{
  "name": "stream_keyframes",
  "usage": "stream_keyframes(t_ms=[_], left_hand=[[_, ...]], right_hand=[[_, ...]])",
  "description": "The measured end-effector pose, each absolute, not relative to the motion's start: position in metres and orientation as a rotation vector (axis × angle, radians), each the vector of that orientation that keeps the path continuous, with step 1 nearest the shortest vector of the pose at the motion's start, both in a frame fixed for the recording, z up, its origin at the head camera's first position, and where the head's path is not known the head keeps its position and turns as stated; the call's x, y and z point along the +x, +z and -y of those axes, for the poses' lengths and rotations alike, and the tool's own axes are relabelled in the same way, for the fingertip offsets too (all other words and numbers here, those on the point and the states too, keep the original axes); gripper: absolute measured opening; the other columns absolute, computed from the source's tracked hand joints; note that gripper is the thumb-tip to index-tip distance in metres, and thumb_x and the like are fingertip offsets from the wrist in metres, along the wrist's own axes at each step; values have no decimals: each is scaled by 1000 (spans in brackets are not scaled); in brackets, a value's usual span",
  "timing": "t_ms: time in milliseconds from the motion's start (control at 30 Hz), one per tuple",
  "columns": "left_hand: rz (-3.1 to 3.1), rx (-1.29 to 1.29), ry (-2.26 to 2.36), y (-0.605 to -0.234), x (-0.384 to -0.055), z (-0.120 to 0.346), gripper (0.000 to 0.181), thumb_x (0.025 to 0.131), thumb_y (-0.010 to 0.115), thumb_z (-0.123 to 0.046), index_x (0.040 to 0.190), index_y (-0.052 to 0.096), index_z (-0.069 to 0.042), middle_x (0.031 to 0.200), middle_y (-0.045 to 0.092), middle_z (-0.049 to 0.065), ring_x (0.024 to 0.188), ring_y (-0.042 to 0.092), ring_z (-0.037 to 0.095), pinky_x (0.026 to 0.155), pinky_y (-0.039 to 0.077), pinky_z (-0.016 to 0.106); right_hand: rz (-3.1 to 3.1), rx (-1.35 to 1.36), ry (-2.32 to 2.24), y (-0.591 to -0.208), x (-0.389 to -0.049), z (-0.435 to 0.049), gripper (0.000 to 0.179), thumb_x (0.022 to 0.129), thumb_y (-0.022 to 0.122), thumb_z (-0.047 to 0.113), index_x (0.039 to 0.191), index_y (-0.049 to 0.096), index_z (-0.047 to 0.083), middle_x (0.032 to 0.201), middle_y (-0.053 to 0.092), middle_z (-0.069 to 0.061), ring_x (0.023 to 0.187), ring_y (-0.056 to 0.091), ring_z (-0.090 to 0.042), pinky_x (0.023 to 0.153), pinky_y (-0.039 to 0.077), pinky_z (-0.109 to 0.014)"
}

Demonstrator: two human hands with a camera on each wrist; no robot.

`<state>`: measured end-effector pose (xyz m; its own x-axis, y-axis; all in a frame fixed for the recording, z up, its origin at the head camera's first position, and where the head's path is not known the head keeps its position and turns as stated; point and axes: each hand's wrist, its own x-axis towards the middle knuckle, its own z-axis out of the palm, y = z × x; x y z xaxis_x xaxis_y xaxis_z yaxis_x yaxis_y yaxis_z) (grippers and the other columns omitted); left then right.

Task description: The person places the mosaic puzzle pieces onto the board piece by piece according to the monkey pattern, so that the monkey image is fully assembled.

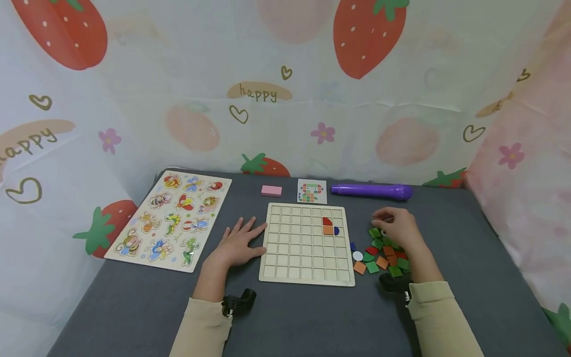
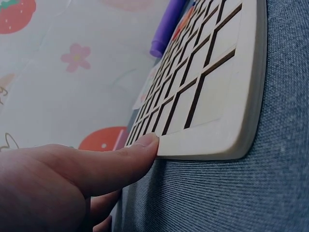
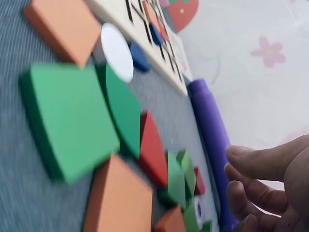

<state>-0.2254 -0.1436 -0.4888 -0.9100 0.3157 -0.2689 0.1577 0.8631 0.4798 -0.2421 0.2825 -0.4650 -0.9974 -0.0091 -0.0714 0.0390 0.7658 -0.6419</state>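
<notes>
A pale wooden grid board (image 1: 308,275) lies flat on the table. In its upper right cells sit a red quarter-round piece (image 1: 327,221), an orange square (image 1: 328,230) and a blue rounded piece (image 1: 336,231). My left hand (image 1: 238,244) rests at the board's left edge, fingers spread; its thumb (image 2: 145,142) touches the rim in the left wrist view. Right of the board, loose pieces lie in a pile, including a green square (image 3: 72,121) and a white disc (image 1: 358,256). Over the pile's far side hovers my right hand (image 1: 397,225), fingers loosely bent, no piece visible between them.
Behind the board lie a pink block (image 1: 271,191), a pattern card (image 1: 312,192) and a purple tube with a thicker end (image 1: 372,191). An insect picture board (image 1: 178,260) lies at the left. A printed curtain (image 1: 285,129) hangs behind the dark tabletop (image 1: 308,322).
</notes>
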Motion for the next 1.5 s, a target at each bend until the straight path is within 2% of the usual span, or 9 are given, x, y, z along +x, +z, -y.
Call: stream_keyframes(t_ms=[400, 633, 767, 933, 1067, 1267, 1500], left_hand=[[-2698, 357, 641, -488, -227, 144, 73, 97, 64, -44, 160, 30, -28, 170, 15, 8, 157, -1, 38, 123, 1, 65], [-2697, 354, 641, -488, -227, 145, 73, 97, 64, -45, 160, 31, -28, 170, 15, 8, 157, -1, 38, 123, 1, 65], [-2697, 350, 640, -489, -227, 145, 73, 97, 64, -44, 160, 31, -28, 170, 15, 8, 157, -1, 38, 123, 1, 65], [-2696, 351, 641, -489, -227, 145, 74, 97, 65, -45, 160, 31, -29, 170, 15, 8, 157, -1, 38, 123, 1, 65], [-2700, 351, 648, -489, -226, 144, 74, 97, 65, -44, 160, 31, -29, 170, 15, 8, 157, -1, 38, 123, 1, 65], [-2702, 355, 648, -491, -226, 144, 74, 97, 64, -45, 160, 31, -29, 170, 15, 8, 157, -1, 39, 123, 1, 65], [-2704, 357, 646, -491, -225, 144, 73, 97, 64, -44, 160, 30, -29, 170, 15, 8, 157, 0, 39, 122, 1, 65]], right_hand=[[-2833, 79, -1025, -475, -248, -298, 33, 101, 63, 21, 130, 66, 4, 132, 63, -26, 122, 57, -45, 92, 53, -55], [-2806, 66, -941, -476, -254, -294, 39, 102, 62, 22, 137, 62, 3, 134, 62, -26, 120, 58, -44, 92, 52, -55], [-2824, 75, -927, -478, -255, -294, 38, 100, 66, 23, 131, 65, 2, 125, 66, -25, 112, 61, -41, 87, 53, -51], [-2841, 106, -943, -479, -254, -295, 29, 96, 71, 27, 112, 67, 3, 109, 69, -18, 95, 61, -32, 76, 52, -41], [-2847, 111, -980, -477, -253, -294, 27, 95, 73, 32, 102, 65, 7, 103, 69, -14, 88, 60, -27, 71, 49, -36], [-2874, 28, -1011, -466, -248, -283, 29, 94, 72, 35, 102, 66, 8, 103, 70, -13, 90, 63, -27, 73, 52, -37], [-2885, -38, -1032, -460, -242, -263, 23, 96, 71, 30, 105, 71, 9, 100, 73, -11, 91, 65, -26, 76, 53, -40]])
